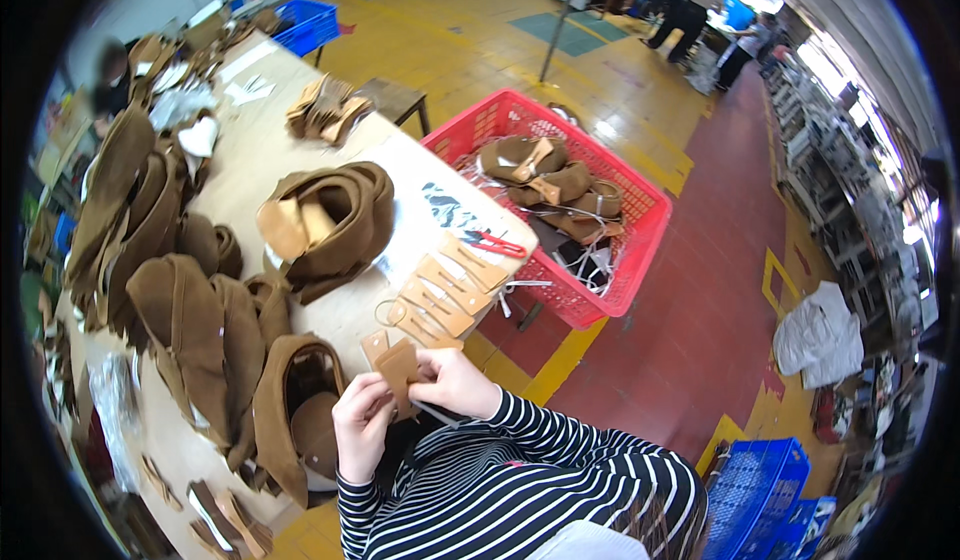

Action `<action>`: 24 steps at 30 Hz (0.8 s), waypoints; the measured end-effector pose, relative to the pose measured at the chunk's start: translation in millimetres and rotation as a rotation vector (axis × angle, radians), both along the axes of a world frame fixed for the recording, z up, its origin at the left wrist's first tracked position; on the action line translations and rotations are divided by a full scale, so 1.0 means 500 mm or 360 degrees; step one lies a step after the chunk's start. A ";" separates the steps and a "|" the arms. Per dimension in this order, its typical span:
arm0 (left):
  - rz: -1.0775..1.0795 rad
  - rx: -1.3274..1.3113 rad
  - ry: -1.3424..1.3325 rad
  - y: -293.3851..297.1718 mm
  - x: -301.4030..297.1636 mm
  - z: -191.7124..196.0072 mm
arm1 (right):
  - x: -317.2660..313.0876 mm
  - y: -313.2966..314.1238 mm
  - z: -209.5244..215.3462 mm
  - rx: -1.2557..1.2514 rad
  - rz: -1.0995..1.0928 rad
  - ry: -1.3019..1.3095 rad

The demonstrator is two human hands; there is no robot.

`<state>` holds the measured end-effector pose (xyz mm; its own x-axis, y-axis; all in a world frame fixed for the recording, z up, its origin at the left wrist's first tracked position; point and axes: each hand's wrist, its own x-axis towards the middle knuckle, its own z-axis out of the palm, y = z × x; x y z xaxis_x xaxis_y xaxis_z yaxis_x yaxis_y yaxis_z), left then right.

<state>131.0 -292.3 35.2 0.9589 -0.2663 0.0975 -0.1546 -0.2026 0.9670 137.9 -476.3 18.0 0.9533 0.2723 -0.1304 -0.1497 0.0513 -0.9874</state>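
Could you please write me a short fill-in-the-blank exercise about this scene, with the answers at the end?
1. A flat tan piece is held by the left hand and the ____.
2. The person's striped sleeves are black and ____.
3. The large plastic basket of brown items is coloured ____.
4. The crates at the picture's lower right are coloured ____.

Missing words: right hand; white; red; blue.

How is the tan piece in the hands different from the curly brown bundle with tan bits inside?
The tan piece is smaller and lighter in colour; the brown bundle is bigger and darker. The left hand and right hand hold the tan piece; the brown bundle rests on the table. Both are brownish.
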 end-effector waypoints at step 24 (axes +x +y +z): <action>0.0170 -0.1232 0.0137 0.025 -0.001 0.022 | 0.006 -0.033 0.018 0.0020 -0.0031 0.0130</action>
<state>130.6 -279.7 46.3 0.9881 -0.0588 0.1421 -0.0907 0.5240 0.8469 140.9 -492.8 26.8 0.9447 0.2561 -0.2047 -0.2288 0.0675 -0.9711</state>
